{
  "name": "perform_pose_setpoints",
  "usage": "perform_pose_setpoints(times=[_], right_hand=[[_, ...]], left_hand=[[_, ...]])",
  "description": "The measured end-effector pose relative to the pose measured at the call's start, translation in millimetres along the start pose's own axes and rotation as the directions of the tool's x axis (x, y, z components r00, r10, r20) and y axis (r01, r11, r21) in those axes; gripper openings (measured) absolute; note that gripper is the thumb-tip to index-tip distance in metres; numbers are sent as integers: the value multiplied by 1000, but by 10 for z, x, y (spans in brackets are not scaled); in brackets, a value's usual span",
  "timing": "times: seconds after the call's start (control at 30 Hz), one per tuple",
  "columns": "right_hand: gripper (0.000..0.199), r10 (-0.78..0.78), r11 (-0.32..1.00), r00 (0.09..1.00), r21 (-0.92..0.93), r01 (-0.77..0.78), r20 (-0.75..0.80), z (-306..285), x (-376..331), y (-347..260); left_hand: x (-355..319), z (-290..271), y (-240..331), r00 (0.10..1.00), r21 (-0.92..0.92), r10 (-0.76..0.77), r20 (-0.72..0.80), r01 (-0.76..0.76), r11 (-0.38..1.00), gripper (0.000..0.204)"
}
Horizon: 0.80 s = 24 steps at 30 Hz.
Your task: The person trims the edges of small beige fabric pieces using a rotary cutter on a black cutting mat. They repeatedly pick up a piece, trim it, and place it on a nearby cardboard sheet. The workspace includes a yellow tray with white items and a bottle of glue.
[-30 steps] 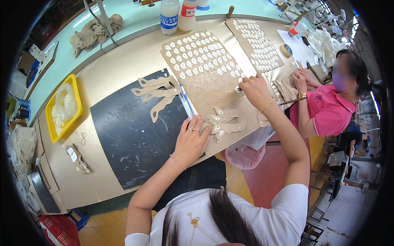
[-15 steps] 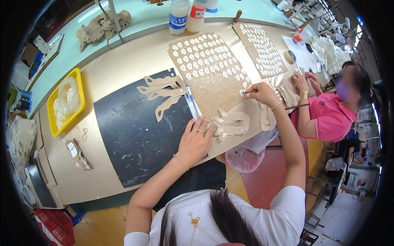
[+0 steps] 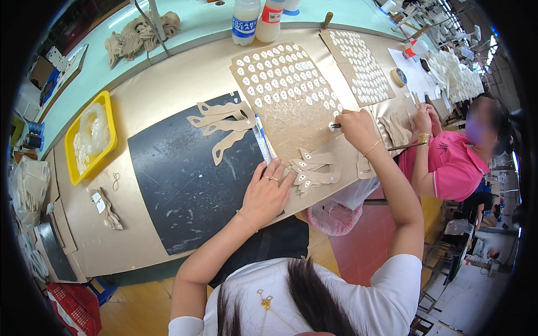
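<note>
My right hand (image 3: 358, 130) is closed in a pinch on a slim dark pointed tool (image 3: 336, 126). Its tip touches the lower right of a brown board (image 3: 286, 120) at one of the small white oval pieces set there in rows. My left hand (image 3: 268, 190) lies flat with fingers stretched, over the corner of a black mat (image 3: 190, 173). Its fingertips are beside a stack of beige strap-like cut pieces (image 3: 316, 168) bearing white oval patches. More beige cut pieces (image 3: 224, 126) lie fanned on the mat, next to a blue-and-white pen-like stick (image 3: 262, 139).
A yellow tray (image 3: 114, 131) with white bits and a plastic bag stands at left. Bottles (image 3: 245, 22) stand at the back. A second board of white ovals (image 3: 358, 67) and a tape roll (image 3: 398, 77) lie right, near a co-worker in pink (image 3: 448, 162).
My right hand has shifted slightly, its back turning more upward, with the dark tool tip still on the board. My left hand stays put. The co-worker's hands have moved slightly.
</note>
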State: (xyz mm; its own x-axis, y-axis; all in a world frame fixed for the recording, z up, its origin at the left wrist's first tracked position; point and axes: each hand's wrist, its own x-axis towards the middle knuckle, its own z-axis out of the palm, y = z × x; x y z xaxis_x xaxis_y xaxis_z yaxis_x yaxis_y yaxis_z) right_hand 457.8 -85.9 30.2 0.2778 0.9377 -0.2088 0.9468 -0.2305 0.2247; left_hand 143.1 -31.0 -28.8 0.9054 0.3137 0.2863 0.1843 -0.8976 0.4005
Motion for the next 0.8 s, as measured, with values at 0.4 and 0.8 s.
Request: perform_pose_setpoints(times=[0.4, 0.8], right_hand=[[21, 155, 785, 955, 555, -275, 253, 78, 165, 286], [24, 211, 278, 881, 838, -469, 423, 162, 118, 299]], left_hand=[[-8, 29, -26, 1000, -16, 9, -13, -9, 1000, 34], [-8, 11, -24, 1000, -3, 2, 6, -2, 1000, 33]])
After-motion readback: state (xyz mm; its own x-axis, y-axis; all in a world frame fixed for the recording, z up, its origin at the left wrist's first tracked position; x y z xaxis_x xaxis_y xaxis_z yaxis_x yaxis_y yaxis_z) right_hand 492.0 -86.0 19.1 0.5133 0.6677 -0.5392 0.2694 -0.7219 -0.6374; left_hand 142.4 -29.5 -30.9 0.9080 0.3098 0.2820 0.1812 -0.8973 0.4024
